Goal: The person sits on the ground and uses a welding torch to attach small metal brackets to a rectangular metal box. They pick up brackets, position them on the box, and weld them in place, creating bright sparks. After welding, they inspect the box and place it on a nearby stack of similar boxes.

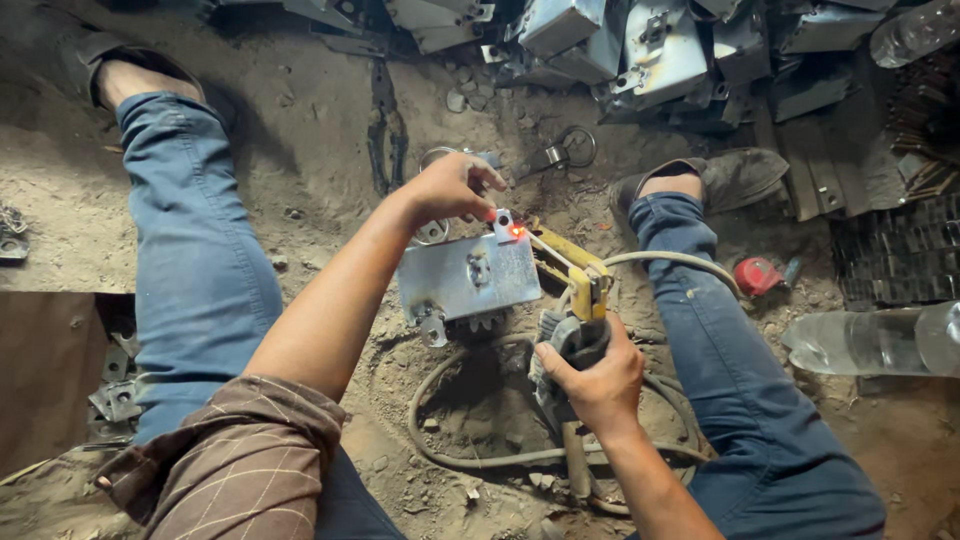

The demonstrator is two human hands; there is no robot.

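The person sits on a dirt floor (330, 130) with 2 legs in blue jeans spread wide, 1 to each side of the work. Between them lies 1 flat grey metal plate (468, 277), tilted slightly, with small brackets along its lower edge.

The left hand (452, 188) reaches over the plate's upper edge, fingers curled and pinching a small metal tab (503, 222) at the plate's top right corner. Right beside those fingertips 1 spot glows red-orange (517, 231) where the tab meets the plate.

The right hand (592, 375) is closed in a fist around the handle of 1 yellow electrode holder (588, 292), which stands just right of the plate. From its clamp 1 thin rod (545, 248) runs up and left to the glowing spot. 1 pale cable (520, 455) loops on the ground below the plate and around the right hand; a second stretch of it arches over the right knee.

Along the top of the view lies a heap of similar grey metal parts (640, 45), too jumbled to count. 1 round metal ring (578, 147) rests near the heap. 2 clear plastic bottles show at the right: 1 lying by the right leg (880, 340), 1 at the top corner (915, 32). 1 small red object (757, 276) sits beside the right knee.
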